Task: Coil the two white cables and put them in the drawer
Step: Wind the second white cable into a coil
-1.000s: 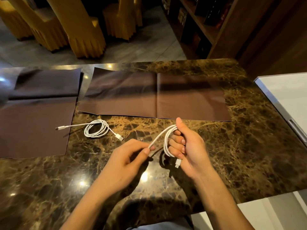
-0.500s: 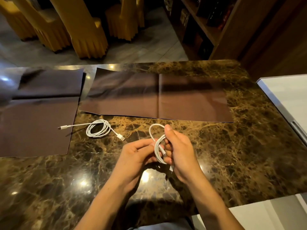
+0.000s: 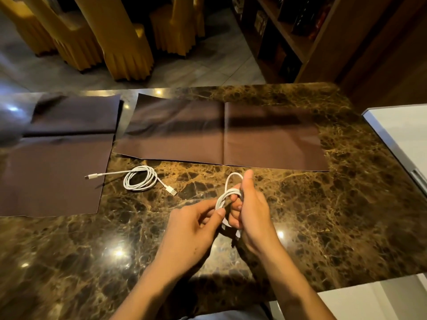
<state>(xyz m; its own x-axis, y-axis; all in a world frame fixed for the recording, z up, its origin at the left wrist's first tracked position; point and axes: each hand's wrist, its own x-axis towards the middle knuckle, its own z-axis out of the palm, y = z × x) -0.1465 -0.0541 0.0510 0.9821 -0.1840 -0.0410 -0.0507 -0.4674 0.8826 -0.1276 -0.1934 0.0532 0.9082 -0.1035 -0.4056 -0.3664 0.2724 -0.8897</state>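
A dark brown marble surface [image 3: 346,204], glossy with lamp reflections, is bordered at the far side by a tiled floor where chairs in yellow covers [image 3: 120,38] are grouped; a wooden shelf unit [image 3: 284,35] is seen at the upper right. 2 brown mats [image 3: 219,135] are laid flat on the surface. 1 coiled white cable [image 3: 138,180] lies near the mats. The second white cable [image 3: 227,195] is held above the surface: its loops are gripped by the closed right hand [image 3: 251,211], and a strand is pinched by the left hand [image 3: 194,227].
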